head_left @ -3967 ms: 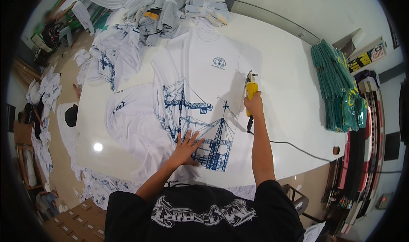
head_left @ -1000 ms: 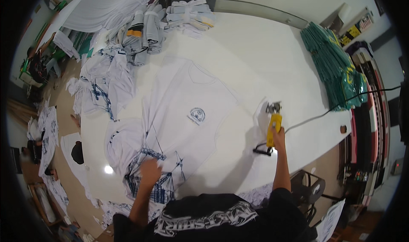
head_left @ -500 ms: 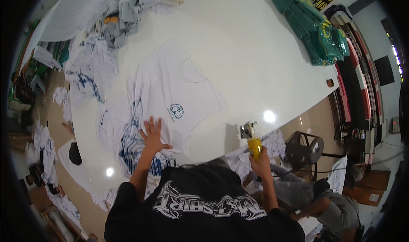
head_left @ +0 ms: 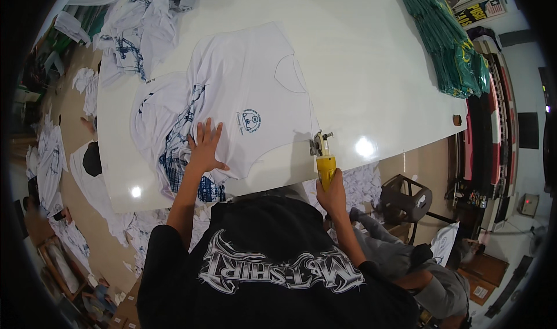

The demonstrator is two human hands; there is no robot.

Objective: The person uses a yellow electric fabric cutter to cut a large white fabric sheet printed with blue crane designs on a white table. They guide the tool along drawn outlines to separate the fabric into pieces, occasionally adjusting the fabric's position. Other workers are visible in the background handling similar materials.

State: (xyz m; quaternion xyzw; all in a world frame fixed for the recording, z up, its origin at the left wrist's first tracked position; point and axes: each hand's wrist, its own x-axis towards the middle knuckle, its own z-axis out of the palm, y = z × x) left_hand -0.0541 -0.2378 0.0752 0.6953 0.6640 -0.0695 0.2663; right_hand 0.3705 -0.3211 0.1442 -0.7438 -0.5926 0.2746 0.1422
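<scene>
Cutting is the step I judge to be in hand: my left hand (head_left: 204, 149) lies flat on the white shirt (head_left: 249, 97), fingers spread wide apart and pressing the cloth down onto the white table (head_left: 360, 56), while my right hand (head_left: 333, 194) is wrapped tight, fingers closed, around the yellow handle of the electric cutter (head_left: 322, 155). The cutter stands at the near edge of the table, its metal head touching or just beside the shirt's side seam; I cannot tell whether the blade is already in the cloth. The shirt lies spread out in the middle of the table, small round print facing up, on top of other white pieces with blue printing (head_left: 180, 155) that stick out from under it by my left hand. Farther off, a stack of green shirts (head_left: 449, 39) sits at the far right of the table, well apart. The next move, as I see it, calls for keeping the cloth flat and taut under my left palm, keeping those spread fingers well clear of the blade's line, and guiding the cutter steadily along the shirt's edge.
</scene>
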